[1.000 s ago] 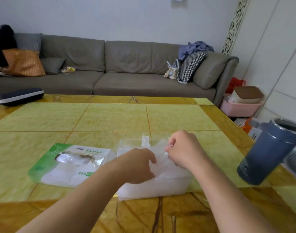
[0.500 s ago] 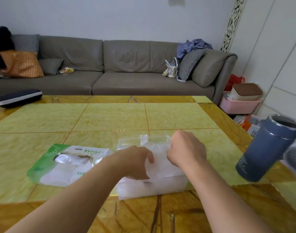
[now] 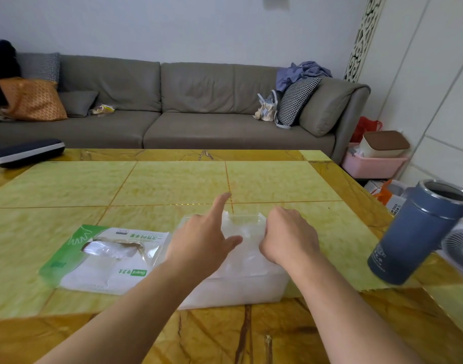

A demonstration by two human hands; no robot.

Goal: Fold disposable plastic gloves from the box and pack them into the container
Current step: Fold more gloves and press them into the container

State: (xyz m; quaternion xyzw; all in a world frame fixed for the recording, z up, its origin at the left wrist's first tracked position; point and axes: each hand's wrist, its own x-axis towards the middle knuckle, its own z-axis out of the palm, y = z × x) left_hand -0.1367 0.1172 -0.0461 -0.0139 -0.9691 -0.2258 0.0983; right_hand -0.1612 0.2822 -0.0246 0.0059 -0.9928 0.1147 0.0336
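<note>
A clear plastic container (image 3: 240, 290) stands on the table in front of me, filled with folded clear gloves (image 3: 244, 248). My left hand (image 3: 202, 240) hovers over its left side with the forefinger stretched forward and the thumb out, holding nothing. My right hand (image 3: 288, 237) is curled, knuckles up, pressing on the gloves at the container's right side. Left of the container lies the flat green-and-white glove pack (image 3: 104, 258), with its torn opening showing clear gloves inside.
A tall blue steel tumbler (image 3: 419, 235) stands at the table's right edge, with a small white fan (image 3: 459, 248) behind it. A dark flat case (image 3: 25, 152) lies at the far left corner. Beyond the table sits a grey sofa (image 3: 172, 111).
My left hand has opened and lifted, its forefinger now pointing forward. The gloves that stood up between my hands now lie flat in the container. My right hand stays on them.
</note>
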